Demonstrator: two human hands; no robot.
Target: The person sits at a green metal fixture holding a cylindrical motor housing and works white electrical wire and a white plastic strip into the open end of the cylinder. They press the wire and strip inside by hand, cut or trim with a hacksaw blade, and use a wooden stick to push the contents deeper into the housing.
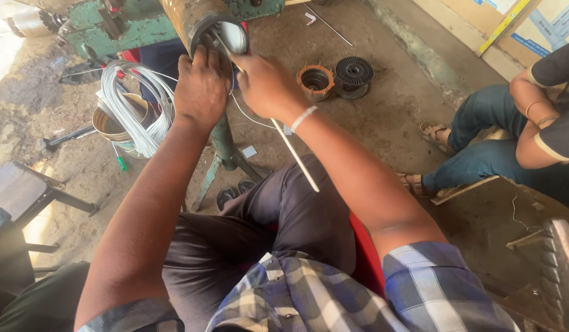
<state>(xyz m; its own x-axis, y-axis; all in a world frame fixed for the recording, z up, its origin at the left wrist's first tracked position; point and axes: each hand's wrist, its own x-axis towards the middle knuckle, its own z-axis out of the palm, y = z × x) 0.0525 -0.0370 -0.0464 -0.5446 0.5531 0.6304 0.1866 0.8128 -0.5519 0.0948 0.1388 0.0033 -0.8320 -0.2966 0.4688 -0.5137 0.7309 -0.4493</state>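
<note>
Dusty concrete floor (383, 104) with an orange ring part (315, 81), black finned disc (354, 74), metal bowl (106, 123)

The metal cylinder (201, 21) looks rusty and rough, its clamp stand (109, 27) chipped green-painted metal. The coiled wire (134, 114) has smooth white plastic sheathing. The thin stick (294, 157) looks matt. The floor (389, 104) is rough, dusty concrete.

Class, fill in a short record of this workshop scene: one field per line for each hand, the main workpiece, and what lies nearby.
Left hand: grips the rim of the cylinder
Right hand: at the cylinder mouth, holding a thin white rod
Workpiece: rusty cylinder on a green stand
Nearby left: coil of white wire over a tin
Floor: orange ring part, black ribbed disc
Right edge: seated person
</note>
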